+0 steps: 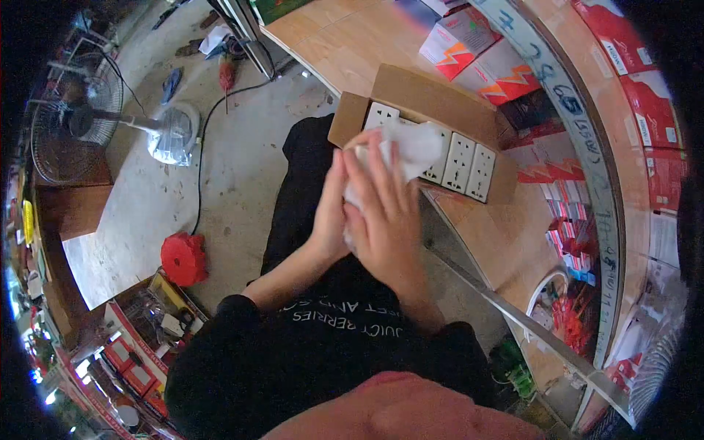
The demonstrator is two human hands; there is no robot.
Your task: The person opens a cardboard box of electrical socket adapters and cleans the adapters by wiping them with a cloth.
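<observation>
Saw nearest to the camera, at the lower edge, some bare skin (396, 411), and just beyond it a black shirt (315, 359) with white lettering. Past the shirt, held a soft-looking white thing (422, 150) jointly between two palms, in front of the near side of the cardboard box (433, 99). Had the left hand (331, 196) rather straight, palm turned inward and closed against the white thing. Had the right hand (385, 205) laid over it from the other side, fingers extended, so gripping by pressure more than by clenching. Because of blur, could not tell the exact kind of the white thing, nor of anything possibly inside it.

Judged the step in hand as pressing, perhaps rubbing, of the white thing between the palms. Judged the next move to call for a steady hold by one hand and loosening of the other.

On the wooden table (477, 231), found the cardboard box open, flaps spread. Counted inside at least four white socket strips (480, 174), lying side by side, partly hidden by the white thing and the fingers. Behind the box, noticed orange-marked cartons (469, 40), showing only outer faces, without revealing the contents.
</observation>
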